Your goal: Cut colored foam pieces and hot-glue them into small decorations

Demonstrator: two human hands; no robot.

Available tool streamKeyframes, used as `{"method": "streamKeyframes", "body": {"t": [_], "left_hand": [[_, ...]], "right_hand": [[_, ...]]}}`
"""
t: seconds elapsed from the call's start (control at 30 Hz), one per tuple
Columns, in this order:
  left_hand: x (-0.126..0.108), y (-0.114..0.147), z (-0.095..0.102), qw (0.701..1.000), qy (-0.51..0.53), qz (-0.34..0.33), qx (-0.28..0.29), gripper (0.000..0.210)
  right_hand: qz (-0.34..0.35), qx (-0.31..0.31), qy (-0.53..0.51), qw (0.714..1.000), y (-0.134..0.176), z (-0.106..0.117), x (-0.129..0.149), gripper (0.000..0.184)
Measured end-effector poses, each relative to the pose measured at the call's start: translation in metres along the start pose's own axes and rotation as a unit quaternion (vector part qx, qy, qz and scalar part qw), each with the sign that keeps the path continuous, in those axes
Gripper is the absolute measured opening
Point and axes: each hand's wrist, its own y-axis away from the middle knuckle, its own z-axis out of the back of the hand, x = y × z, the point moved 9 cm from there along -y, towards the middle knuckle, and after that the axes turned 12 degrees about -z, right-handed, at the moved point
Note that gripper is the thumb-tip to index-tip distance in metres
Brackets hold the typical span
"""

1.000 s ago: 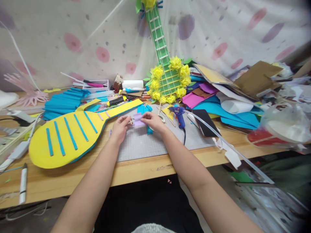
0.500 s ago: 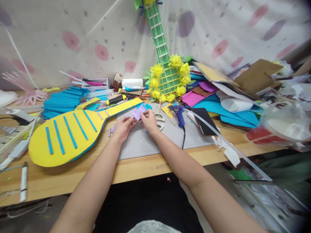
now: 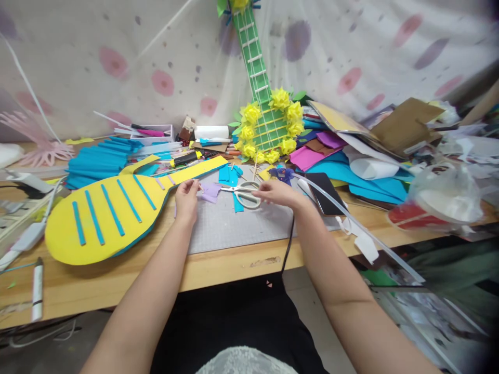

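My left hand is closed in a pinch at the left edge of a small purple piece of paper. To the right, my right hand has its fingertips together on the handle loop of a pair of scissors. The scissor blades point left, their tips close to the purple paper. Beneath them are blue scraps on a grey cutting mat. Behind my right wrist is a blue glue gun, its handle hidden.
A yellow guitar-shaped cutout with blue strips lies on the left. A green guitar shape with yellow flowers leans at the back. At right are a black phone, coloured sheets and a bagged cup.
My left hand has moved left and slightly nearer with the purple paper. My right hand has left the paper and moved right to the scissors. The glue gun's cord has shifted.
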Motion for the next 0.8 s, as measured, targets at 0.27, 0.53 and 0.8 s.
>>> {"method": "streamKeyframes", "body": {"t": [0.27,0.53,0.8], "left_hand": [[-0.004,0.004,-0.005,1.0,-0.001,0.004,0.009,0.018],[-0.001,0.005,-0.01,0.997,0.073,0.022,0.015,0.013],[-0.002,0.007,-0.014,0.995,0.087,0.025,0.028,0.009]], "right_hand": [[-0.162,-0.347,-0.106,0.917,0.031,0.061,-0.108,0.046],[-0.163,-0.309,-0.089,0.933,-0.005,0.056,-0.092,0.052],[-0.132,-0.255,-0.155,0.945,-0.015,0.056,-0.084,0.032]]}}
